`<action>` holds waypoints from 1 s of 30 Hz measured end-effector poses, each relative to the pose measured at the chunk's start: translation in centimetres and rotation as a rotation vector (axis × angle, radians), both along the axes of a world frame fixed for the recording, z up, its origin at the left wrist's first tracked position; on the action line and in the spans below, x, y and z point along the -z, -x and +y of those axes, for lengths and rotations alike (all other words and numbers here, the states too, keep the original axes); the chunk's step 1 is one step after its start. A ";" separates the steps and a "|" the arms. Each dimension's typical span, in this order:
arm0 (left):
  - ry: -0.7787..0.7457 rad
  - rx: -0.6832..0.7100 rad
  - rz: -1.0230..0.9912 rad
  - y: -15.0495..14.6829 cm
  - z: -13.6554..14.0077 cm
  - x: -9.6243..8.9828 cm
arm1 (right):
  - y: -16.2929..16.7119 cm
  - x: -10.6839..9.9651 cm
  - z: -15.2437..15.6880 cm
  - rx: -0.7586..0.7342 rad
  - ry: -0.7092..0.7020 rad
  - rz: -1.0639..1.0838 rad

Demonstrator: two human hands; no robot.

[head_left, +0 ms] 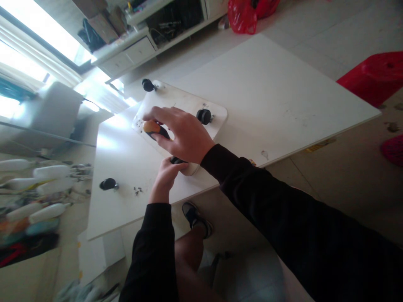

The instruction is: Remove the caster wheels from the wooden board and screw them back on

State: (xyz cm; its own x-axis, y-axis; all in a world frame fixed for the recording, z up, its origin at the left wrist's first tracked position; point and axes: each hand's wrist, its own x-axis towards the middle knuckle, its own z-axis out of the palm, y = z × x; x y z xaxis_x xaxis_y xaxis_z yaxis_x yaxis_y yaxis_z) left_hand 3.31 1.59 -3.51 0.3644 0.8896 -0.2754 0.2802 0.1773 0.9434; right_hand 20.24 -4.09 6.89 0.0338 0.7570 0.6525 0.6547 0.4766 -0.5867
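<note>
My right hand [184, 130] is wrapped round the orange-and-black handle of a screwdriver [153, 127]; its tip is hidden by my hands. Lower down, my left hand [166, 174] grips a black caster [178, 160] at the near corner of a white board with rounded corners [179, 100]. Two more casters, one at the far corner [147, 85] and one at the right corner [204, 116], stand on this board. The board lies flat on a white tabletop [267, 88]. Apart from it, a loose caster [108, 183] rests at the left, beside several small dark screws [137, 191].
A red stool [374, 77] stands past the table's right end. Beyond the far edge are a white cabinet [138, 52] and a red plastic bag [244, 16]. White bottles [47, 178] stand at the left, blurred. My leg and shoe [195, 218] are below the near edge.
</note>
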 end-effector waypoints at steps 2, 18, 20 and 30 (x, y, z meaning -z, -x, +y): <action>-0.005 -0.004 -0.001 0.0 0.0 0.0 | 0.0 -0.1 -0.1 -0.003 -0.004 -0.010; 0.013 -0.012 0.032 -0.1 -0.1 -0.3 | 0.0 -0.3 -0.6 0.074 0.034 -0.082; 0.012 -0.021 0.032 -0.1 -0.2 -0.3 | 0.0 -0.5 -0.7 0.087 0.058 -0.081; 0.021 -0.005 0.007 -0.3 -0.5 -0.8 | 0.0 -0.4 -0.7 0.007 0.049 -0.021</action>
